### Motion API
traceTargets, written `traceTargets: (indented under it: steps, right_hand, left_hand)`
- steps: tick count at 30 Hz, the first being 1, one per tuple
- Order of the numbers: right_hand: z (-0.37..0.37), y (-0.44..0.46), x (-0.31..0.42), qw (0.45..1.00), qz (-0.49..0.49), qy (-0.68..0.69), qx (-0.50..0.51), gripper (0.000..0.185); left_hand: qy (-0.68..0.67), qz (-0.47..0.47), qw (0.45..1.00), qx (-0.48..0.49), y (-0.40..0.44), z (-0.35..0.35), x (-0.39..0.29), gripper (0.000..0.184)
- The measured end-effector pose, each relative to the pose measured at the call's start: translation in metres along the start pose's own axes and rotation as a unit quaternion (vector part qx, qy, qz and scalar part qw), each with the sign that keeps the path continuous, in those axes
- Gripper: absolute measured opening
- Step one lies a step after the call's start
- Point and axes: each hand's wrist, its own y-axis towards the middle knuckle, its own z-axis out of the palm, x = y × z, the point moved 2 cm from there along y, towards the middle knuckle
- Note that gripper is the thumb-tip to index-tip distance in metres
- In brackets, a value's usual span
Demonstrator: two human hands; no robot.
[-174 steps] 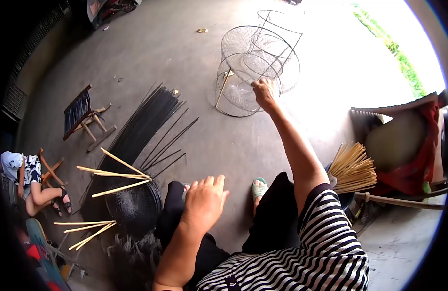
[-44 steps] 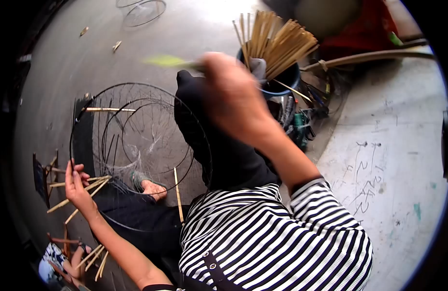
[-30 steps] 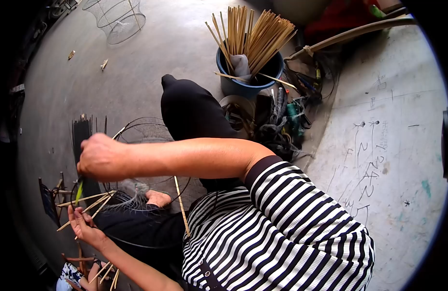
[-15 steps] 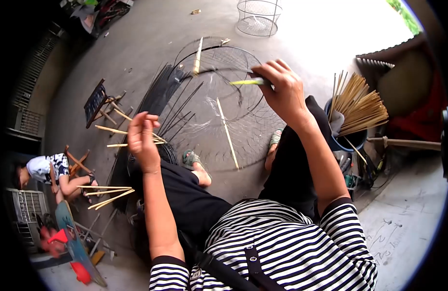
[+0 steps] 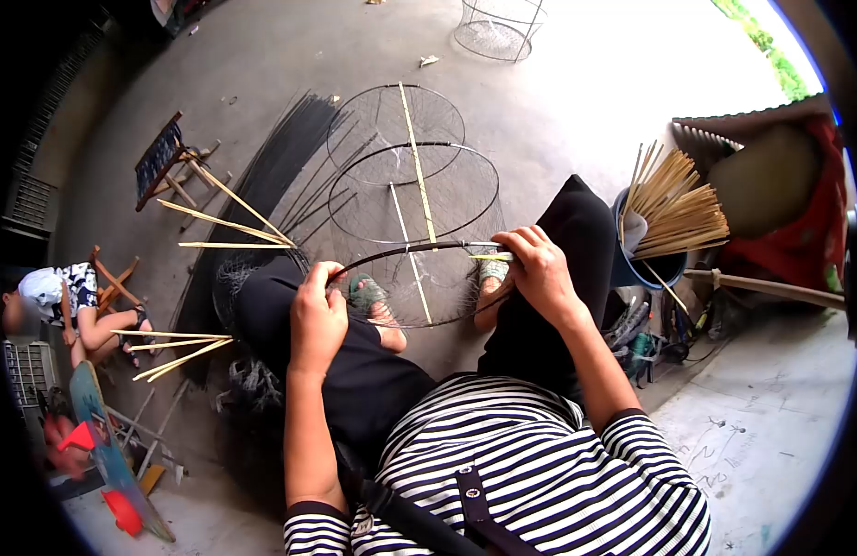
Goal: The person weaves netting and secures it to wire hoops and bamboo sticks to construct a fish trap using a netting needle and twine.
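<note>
In front of my knees stands a mesh cage with dark round hoops [image 5: 414, 145] and thin netting. Two light bamboo strips run along it, a longer upper strip [image 5: 415, 157] and a lower one [image 5: 411, 259]. My left hand [image 5: 319, 322] grips the near hoop on its left, fingers curled round the rim. At the right end of that same hoop, my right hand [image 5: 542, 276] is closed on the rim. A slim yellow-green tool [image 5: 488, 257] also pokes out of the right hand toward the left; its kind is unclear.
On the right, a blue bucket [image 5: 625, 264] holds many bamboo sticks [image 5: 674, 208]. Dark rods [image 5: 280, 176] lie on the floor at left, near a folding stool [image 5: 161, 159]. More sticks [image 5: 183, 345] jut out beside my left leg. A person [image 5: 81, 306] sits far left. Another wire cage [image 5: 498, 37] stands beyond.
My left hand, open before, has closed on the near hoop. My right hand has come down to the hoop with the yellow-green tool. The cage's hoops are now spread apart toward me.
</note>
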Motion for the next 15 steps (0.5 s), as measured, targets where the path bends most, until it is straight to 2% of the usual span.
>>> traceTargets:
  steps: [3,5,7,9,11,13,15]
  right_hand:
    - [-0.004,0.000,0.013,0.998,0.009,0.014,-0.060,0.044]
    - [-0.006,-0.001,0.020,0.993,-0.002,-0.023,-0.119,0.051]
    - [0.000,-0.004,0.021,0.990,-0.001,0.008,-0.138,0.053]
    - [0.007,-0.001,0.025,0.992,0.025,-0.012,-0.122,0.058]
    - [0.011,0.006,0.022,0.994,0.011,-0.031,-0.106,0.058]
    - [0.009,0.010,0.012,0.995,-0.018,-0.042,-0.088,0.046]
    - [0.005,0.011,0.013,0.992,-0.034,-0.033,-0.114,0.044]
  left_hand:
    - [0.144,0.049,0.985,-0.087,-0.003,0.000,-0.035,0.039]
    - [0.079,0.104,0.981,-0.145,-0.005,0.005,-0.042,0.040]
    - [0.100,0.123,0.973,-0.169,-0.002,0.011,-0.048,0.035]
    - [0.100,0.119,0.976,-0.152,0.013,0.014,-0.045,0.033]
    - [0.008,0.102,0.990,-0.100,0.021,0.021,-0.029,0.017]
    - [-0.041,0.090,0.993,-0.062,0.017,0.026,-0.028,0.010]
    - [-0.080,0.051,0.994,-0.048,0.005,0.029,-0.031,0.009]
